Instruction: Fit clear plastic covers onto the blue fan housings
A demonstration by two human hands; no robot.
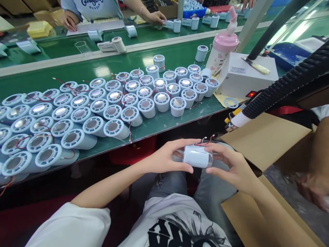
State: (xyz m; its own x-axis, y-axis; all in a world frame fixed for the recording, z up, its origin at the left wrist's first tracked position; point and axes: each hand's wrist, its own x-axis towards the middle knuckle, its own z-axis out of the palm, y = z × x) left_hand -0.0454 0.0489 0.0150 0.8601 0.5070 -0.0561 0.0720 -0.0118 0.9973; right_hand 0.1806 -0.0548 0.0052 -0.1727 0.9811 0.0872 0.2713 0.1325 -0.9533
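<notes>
Between my hands, over my lap, lies a light-blue cylindrical housing [196, 156] on its side. Thin red and white wires with small connectors [205, 138] stick up from its top. A clear plastic sleeve or cap [211, 159] shows at its right end. My left hand [171, 157] grips the left end, thumb below and fingers above. My right hand [230, 163] pinches the right end between thumb and fingers. On the green bench just beyond stand several rows of like light-blue housings [113, 127], round silvery discs facing up, some with red wires trailing.
An open cardboard box [267, 137] is at my right, with another person's arm [318, 164] beside it. A black corrugated hose [285, 80] slants over the bench's right end, near a white box [243, 77] and a pink-lidded bottle [223, 48]. Across the line, another person's hand [155, 18] touches parts.
</notes>
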